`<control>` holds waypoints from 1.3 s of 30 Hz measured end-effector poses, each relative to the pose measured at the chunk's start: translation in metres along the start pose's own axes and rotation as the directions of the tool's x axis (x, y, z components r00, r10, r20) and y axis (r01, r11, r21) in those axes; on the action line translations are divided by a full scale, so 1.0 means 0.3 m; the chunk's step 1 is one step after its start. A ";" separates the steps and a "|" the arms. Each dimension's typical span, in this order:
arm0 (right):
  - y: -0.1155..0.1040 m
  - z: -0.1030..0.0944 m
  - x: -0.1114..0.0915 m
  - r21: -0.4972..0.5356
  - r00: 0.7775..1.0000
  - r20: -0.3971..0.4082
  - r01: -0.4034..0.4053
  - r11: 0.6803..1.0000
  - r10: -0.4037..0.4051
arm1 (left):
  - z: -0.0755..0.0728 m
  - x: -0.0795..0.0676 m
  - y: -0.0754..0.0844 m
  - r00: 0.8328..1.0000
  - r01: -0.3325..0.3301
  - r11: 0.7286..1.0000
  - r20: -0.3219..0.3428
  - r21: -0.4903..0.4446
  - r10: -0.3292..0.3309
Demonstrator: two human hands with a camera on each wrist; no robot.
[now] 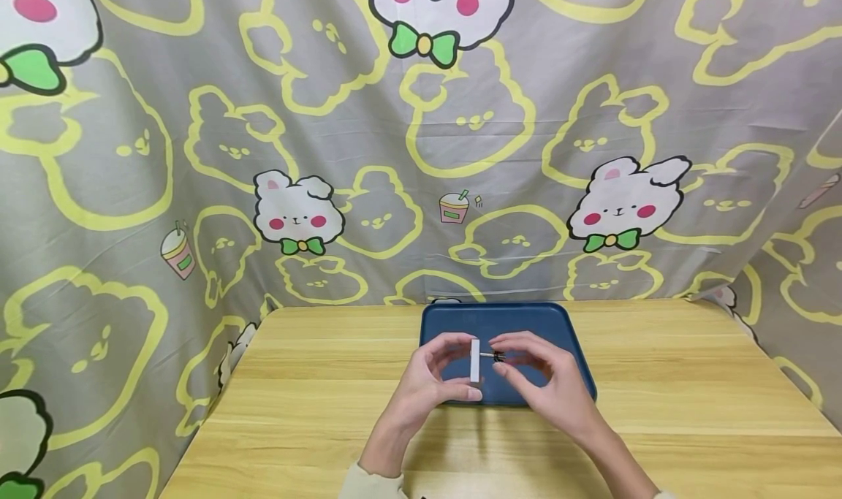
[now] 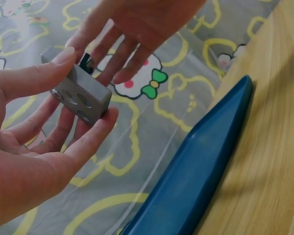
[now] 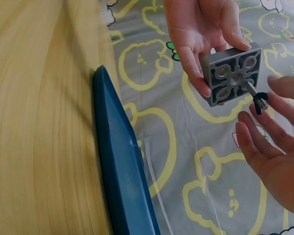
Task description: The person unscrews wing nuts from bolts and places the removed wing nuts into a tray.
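Note:
A square grey metal plate (image 3: 230, 76) with round holes and a ribbed face stands edge-on in my left hand (image 1: 424, 378), gripped between thumb and fingers by its opposite edges. From its ribbed face a threaded bolt (image 3: 251, 89) sticks out toward the right, carrying a black wing nut (image 3: 259, 104). My right hand (image 1: 552, 386) surrounds the wing nut with spread fingers; the thumb is apart from it, and one fingertip lies close to or against it. In the left wrist view, the plate's other face (image 2: 78, 100) shows several holes.
Below both hands lies a dark blue tray (image 1: 500, 313) with a raised rim, on a light wooden table (image 1: 329, 382). A grey curtain (image 1: 368, 141) with cartoon bears hangs behind the table and along its sides.

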State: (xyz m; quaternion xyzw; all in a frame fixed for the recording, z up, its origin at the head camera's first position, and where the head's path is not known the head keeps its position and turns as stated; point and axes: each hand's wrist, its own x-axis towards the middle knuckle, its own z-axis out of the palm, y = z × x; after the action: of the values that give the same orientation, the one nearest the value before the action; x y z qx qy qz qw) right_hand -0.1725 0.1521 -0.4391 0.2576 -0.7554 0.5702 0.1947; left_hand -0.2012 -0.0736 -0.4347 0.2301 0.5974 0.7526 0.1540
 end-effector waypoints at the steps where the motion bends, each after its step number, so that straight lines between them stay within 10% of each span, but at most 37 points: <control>1: -0.002 -0.001 0.000 0.009 1.000 -0.007 -0.023 1.000 0.023 | 0.001 0.000 0.001 1.000 -0.001 1.000 -0.001 0.001 0.001; 20: -0.015 -0.010 0.007 0.165 0.926 0.011 -0.373 0.913 0.377 | 0.011 0.001 0.004 1.000 -0.014 0.999 -0.002 0.040 0.014; 39: -0.008 -0.012 0.005 0.175 0.942 0.026 -0.335 0.926 0.336 | 0.013 0.003 0.003 1.000 -0.004 0.999 -0.005 0.048 0.005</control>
State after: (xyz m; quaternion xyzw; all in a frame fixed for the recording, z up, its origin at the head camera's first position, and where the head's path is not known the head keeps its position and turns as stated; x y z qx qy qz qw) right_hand -0.1723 0.1549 -0.4354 0.1397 -0.7343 0.6603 0.0727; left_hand -0.1999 -0.0703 -0.4330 0.2330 0.6151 0.7391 0.1452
